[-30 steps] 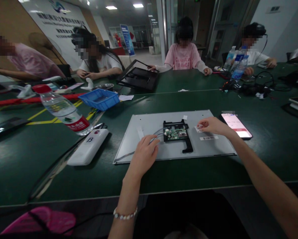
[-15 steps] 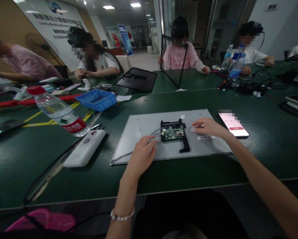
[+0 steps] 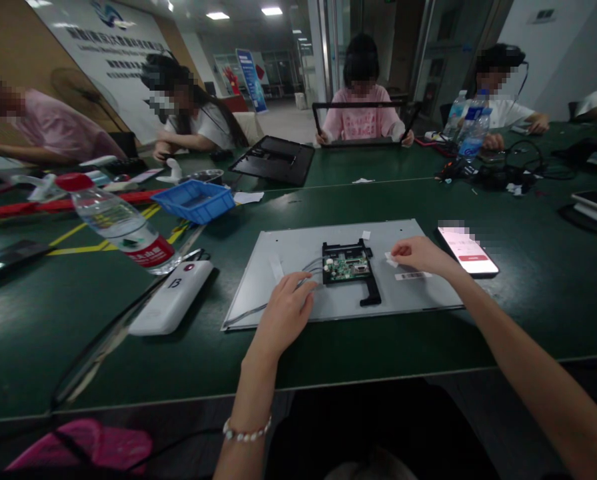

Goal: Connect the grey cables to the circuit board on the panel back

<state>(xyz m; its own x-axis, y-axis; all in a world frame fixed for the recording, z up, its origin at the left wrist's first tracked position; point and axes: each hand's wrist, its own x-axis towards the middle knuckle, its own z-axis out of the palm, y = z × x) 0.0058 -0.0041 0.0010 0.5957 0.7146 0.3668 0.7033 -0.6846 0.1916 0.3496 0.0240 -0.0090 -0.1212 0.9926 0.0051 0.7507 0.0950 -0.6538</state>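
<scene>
A flat grey display panel (image 3: 298,243) lies on the green table before me. On its middle sits a black plastic bracket (image 3: 371,291) holding a green circuit board (image 3: 346,268). Thin grey cables (image 3: 314,264) run from the board's left side toward the panel's lower left corner, partly under my left hand (image 3: 286,307). That hand rests on the panel with fingers stretched and apart. My right hand (image 3: 418,255) is closed in a pinch at a small whitish piece of tape (image 3: 391,259) on the panel's right part, just above a barcode label (image 3: 412,276).
A lit phone (image 3: 471,252) lies right of the panel. To the left are a white power bank (image 3: 171,300), a tilted water bottle (image 3: 123,230) and a blue tray (image 3: 194,201). Across the table a person holds a black frame (image 3: 358,105); a black cover (image 3: 273,160) lies nearby.
My right hand has shifted slightly to the right, its fingers curled closer at the tape. My left hand has stayed put. The person opposite has turned the black frame and now holds it with both hands.
</scene>
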